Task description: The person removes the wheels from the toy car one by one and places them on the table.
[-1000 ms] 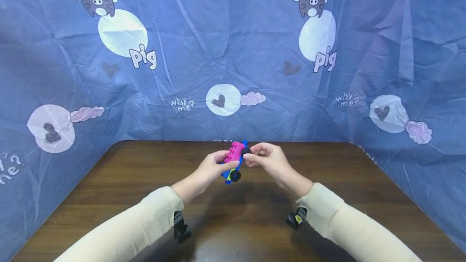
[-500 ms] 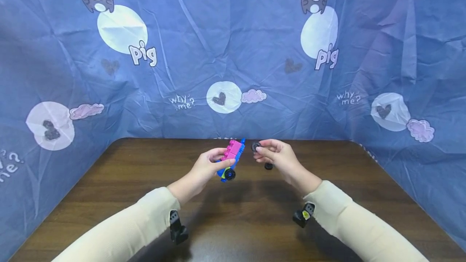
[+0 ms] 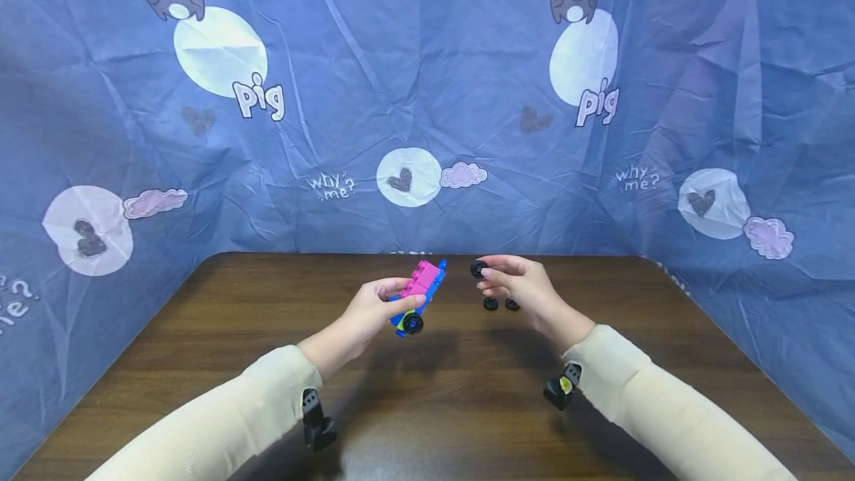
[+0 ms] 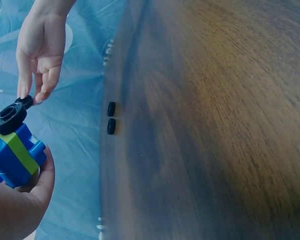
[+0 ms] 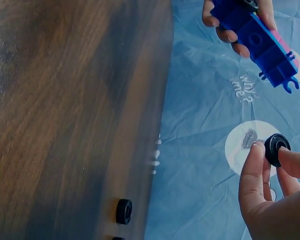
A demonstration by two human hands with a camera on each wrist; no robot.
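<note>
My left hand (image 3: 369, 315) grips a toy car (image 3: 424, 280) made of a blue chassis, pink studded bricks and a lime-green strip. One black wheel (image 3: 413, 324) shows on its near end; the far end has bare axle pegs, seen in the right wrist view on the blue underside (image 5: 262, 45). Off to the right, my right hand (image 3: 528, 284) pinches a loose black wheel (image 5: 277, 149) between thumb and fingers, apart from the car. Both hands are raised above the table.
Two loose black wheels (image 3: 490, 303) (image 4: 111, 109) lie on the dark wooden table (image 3: 427, 407) near its far edge, below my right hand. A blue printed cloth (image 3: 414, 80) hangs behind and at both sides. Each wrist carries a small black camera (image 3: 318, 421).
The right hand has pulled a wheel off the car's far end and drawn it away to the right. The left hand has shifted slightly left with the car. Loose table wheels have come into sight.
</note>
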